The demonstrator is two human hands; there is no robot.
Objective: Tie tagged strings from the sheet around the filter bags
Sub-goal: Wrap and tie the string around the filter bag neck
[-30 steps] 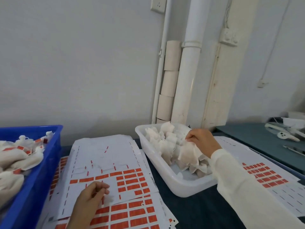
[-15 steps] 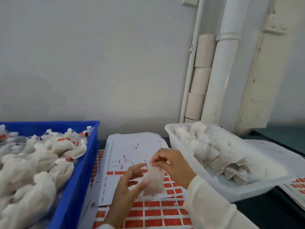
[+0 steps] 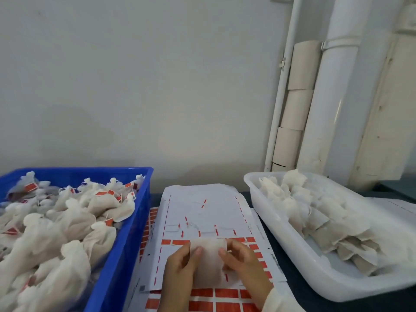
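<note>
- Head view: a filter bag (image 3: 208,262) is pinched at both side edges by the left hand (image 3: 180,269) and right hand (image 3: 244,264).
- Light, limp, easily torn; best gathered at the neck.

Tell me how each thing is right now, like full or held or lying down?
filter bag: untied, held up in both hands.
left hand: grips the bag's left side.
right hand: grips the bag's right side.
tag sheet: lying flat, many tags gone.
blue crate: piled with tied, tagged bags.
white tub: holds untied bags.
</note>
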